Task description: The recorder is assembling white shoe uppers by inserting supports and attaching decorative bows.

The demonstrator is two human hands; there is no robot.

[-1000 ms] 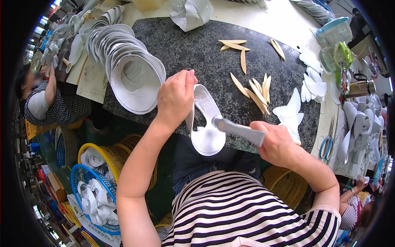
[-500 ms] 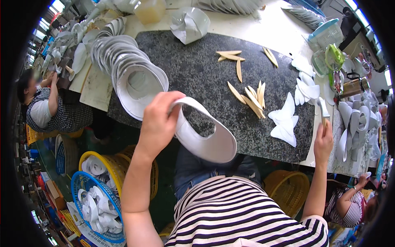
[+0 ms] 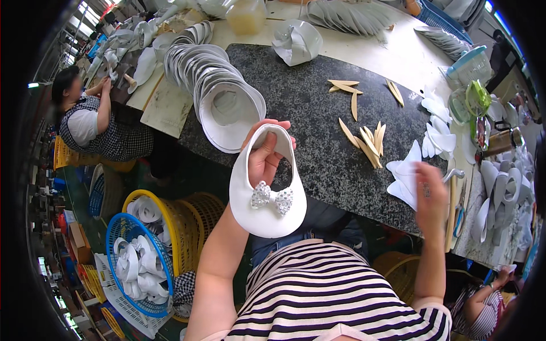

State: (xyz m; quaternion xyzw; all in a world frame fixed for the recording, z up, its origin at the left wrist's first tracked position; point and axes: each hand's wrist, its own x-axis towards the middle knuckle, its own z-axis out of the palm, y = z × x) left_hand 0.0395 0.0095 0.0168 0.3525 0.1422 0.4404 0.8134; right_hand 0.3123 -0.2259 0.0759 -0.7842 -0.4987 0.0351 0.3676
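My left hand (image 3: 264, 158) is closed on the back rim of a white shoe upper (image 3: 273, 221), thumb inside its opening. A sparkly silver bow (image 3: 272, 198) sits on the front of the upper, facing up. My right hand (image 3: 430, 199) is smeared by motion over the right part of the dark stone slab (image 3: 318, 131), beside white leaf-shaped pieces (image 3: 405, 175); its fingers are unclear. Just right of it lies a hammer-like tool with a wooden handle (image 3: 451, 213) and metal head. A long stack of white shoe uppers (image 3: 232, 116) leans on the slab's left side.
Slim tan strips (image 3: 371, 145) lie scattered on the slab. A crumpled white piece (image 3: 297, 42) stands at its far edge. Blue-handled scissors (image 3: 459, 219) rest on the right. Baskets, one blue (image 3: 139, 264) with white pieces, stand lower left. Co-workers sit at left (image 3: 85, 122) and lower right.
My left hand has turned the shoe upper so its bow faces up. My right hand has let go of the hammer-like tool and moved left. The view has shifted slightly.
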